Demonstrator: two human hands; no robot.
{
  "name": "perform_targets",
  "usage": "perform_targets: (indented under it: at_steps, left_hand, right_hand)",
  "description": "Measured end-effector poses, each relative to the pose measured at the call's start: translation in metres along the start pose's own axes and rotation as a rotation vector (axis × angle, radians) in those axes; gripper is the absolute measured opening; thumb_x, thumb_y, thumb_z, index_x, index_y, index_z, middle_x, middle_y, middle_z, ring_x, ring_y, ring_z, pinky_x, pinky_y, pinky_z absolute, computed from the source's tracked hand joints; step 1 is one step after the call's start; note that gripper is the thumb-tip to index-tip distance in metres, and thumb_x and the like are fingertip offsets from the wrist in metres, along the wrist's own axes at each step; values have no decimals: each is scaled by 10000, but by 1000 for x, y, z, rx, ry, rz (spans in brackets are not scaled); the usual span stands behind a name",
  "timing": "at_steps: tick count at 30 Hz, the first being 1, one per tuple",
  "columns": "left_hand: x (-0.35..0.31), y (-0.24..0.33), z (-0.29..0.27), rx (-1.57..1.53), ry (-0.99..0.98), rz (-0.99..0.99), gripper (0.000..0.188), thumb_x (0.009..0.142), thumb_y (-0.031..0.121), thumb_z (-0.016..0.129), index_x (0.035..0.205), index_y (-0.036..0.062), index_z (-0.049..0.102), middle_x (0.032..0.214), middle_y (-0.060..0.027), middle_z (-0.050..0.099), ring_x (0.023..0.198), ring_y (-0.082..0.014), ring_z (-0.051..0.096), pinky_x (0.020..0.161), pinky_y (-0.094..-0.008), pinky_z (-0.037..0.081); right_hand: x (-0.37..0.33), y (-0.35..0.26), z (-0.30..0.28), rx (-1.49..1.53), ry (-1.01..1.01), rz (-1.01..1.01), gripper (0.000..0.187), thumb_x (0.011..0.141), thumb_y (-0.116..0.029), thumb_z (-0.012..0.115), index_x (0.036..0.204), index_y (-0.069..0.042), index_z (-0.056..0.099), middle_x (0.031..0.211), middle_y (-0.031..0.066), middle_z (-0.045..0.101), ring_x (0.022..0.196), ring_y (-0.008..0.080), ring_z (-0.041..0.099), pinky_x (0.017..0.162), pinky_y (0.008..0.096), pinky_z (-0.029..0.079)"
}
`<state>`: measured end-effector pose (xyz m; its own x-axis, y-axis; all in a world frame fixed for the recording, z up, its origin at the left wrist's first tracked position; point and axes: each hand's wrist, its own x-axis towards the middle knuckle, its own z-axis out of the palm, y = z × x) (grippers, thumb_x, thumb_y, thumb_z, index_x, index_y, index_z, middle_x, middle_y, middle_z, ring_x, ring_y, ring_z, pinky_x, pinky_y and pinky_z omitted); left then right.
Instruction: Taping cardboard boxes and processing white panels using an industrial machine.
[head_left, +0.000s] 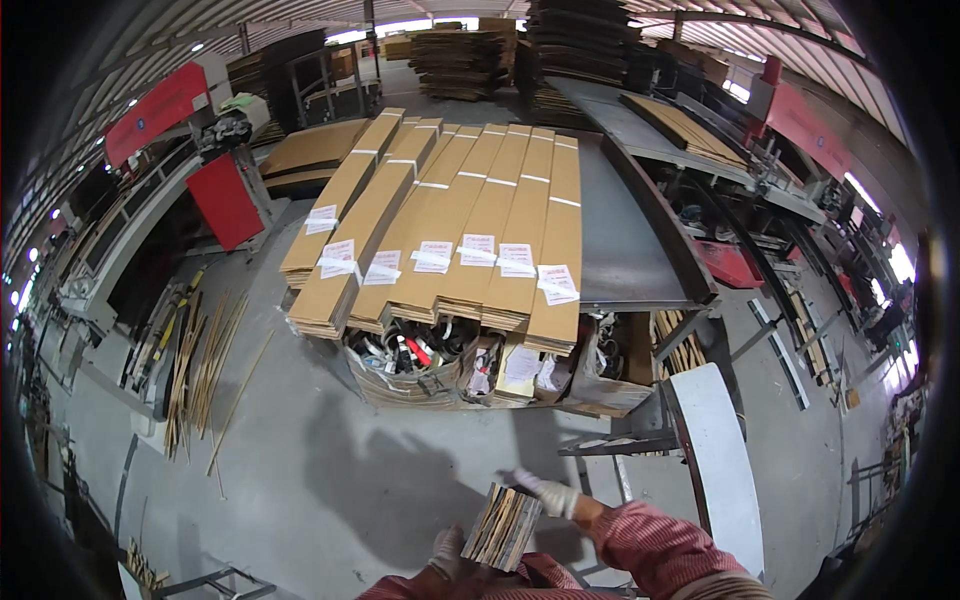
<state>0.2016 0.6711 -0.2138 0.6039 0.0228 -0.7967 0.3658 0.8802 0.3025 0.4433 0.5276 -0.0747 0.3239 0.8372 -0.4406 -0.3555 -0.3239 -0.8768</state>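
At the lower middle, close to my body, is a block-like bundle of thin brown and dark strips [503,527], tilted, its layers lying side by side. My left hand [448,550], in a pale glove, is closed against the bundle's left side, its fingers partly hidden. In a whitish glove, my right hand [550,494] reaches in from the right and bends round the bundle's far right corner. Part of its fingers is hard to make out. Striped reddish sleeves cover both forearms. Whether the strips are wood or board I cannot tell.
Ahead, a metal table [625,230] carries several long cardboard packs [470,230] with white straps and labels. Beneath stand open cartons [405,380] of mixed items. A pale curved panel [715,450] is at right; thin sticks [205,360] lie at left. Red-covered machines [160,112] flank the room.
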Motion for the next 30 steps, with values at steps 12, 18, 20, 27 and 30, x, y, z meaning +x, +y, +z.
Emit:
perform_targets:
  at_steps: [12,18,20,27,30]
  left_hand:
    - [-181,119,8,-469,-123,475,492,884,435,506,1214,70,484,1126,-107,564,1056,-268,541,863,-411,464]
    - [-231,236,14,-491,-174,854,520,892,465,481,1261,98,469,1155,-84,549,1079,-242,529,911,-370,450]
    - [-241,280,28,-407,-160,1006,512,872,345,547,1289,79,413,1171,-99,531,1038,-243,543,903,-370,457]
    - [-204,388,113,296,5,1382,734,813,272,629,1394,41,245,1321,-105,404,1175,-220,437,1002,-327,352]
    - [-153,450,127,521,-135,1490,745,843,201,606,1429,44,173,1410,-101,308,1258,-228,355,1023,-322,319]
  right_hand:
    - [182,-69,229,-319,-914,-175,584,891,-431,521,1330,-59,423,1395,94,384,1276,211,340,1057,306,246]
    - [151,-242,257,-346,-840,-383,743,835,-438,574,1357,17,303,1418,196,280,1337,299,217,1091,339,169]
    - [154,-261,245,-420,-717,-463,837,829,-434,568,1374,87,203,1460,221,184,1378,311,115,1117,355,97]
    - [150,-287,158,-364,-271,-499,1115,713,-400,720,1421,19,-32,1491,203,39,1380,256,68,1106,345,91]
    - [151,-301,129,-114,-94,-525,1121,690,-257,767,1438,-31,-37,1492,155,102,1365,215,100,1091,324,126]
